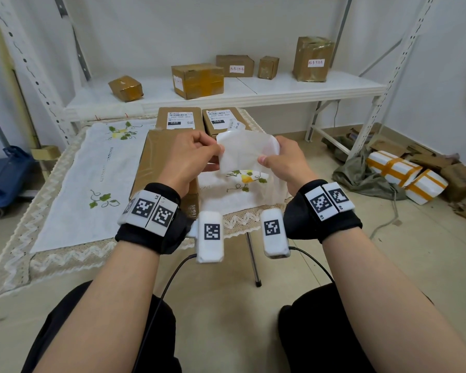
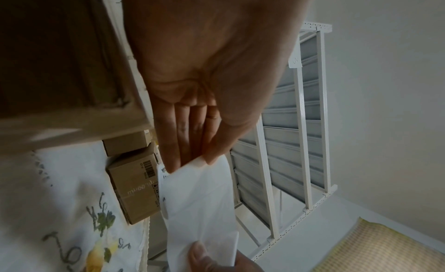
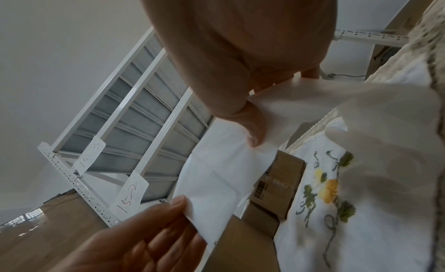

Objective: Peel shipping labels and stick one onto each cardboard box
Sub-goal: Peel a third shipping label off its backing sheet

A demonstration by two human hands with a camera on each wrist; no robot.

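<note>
Both hands hold a white label sheet [image 1: 246,152] up above the table. My left hand [image 1: 197,154] pinches its left edge between thumb and fingertips, as the left wrist view shows at the sheet [image 2: 199,200]. My right hand [image 1: 280,160] grips the right side with the thumb pressed on the sheet [image 3: 224,173]. A translucent backing strip [image 1: 269,189] hangs down from the right hand. A large unlabelled cardboard box [image 1: 159,162] lies under my left hand. Two smaller boxes [image 1: 179,118] [image 1: 221,119] behind it carry printed labels on top.
The table wears a white embroidered cloth [image 1: 92,179] with a lace border. A white metal shelf [image 1: 253,90] behind holds several taped cardboard boxes. Flattened cartons and white parcels [image 1: 406,179] lie on the floor at right. A blue trolley [image 1: 3,179] stands at left.
</note>
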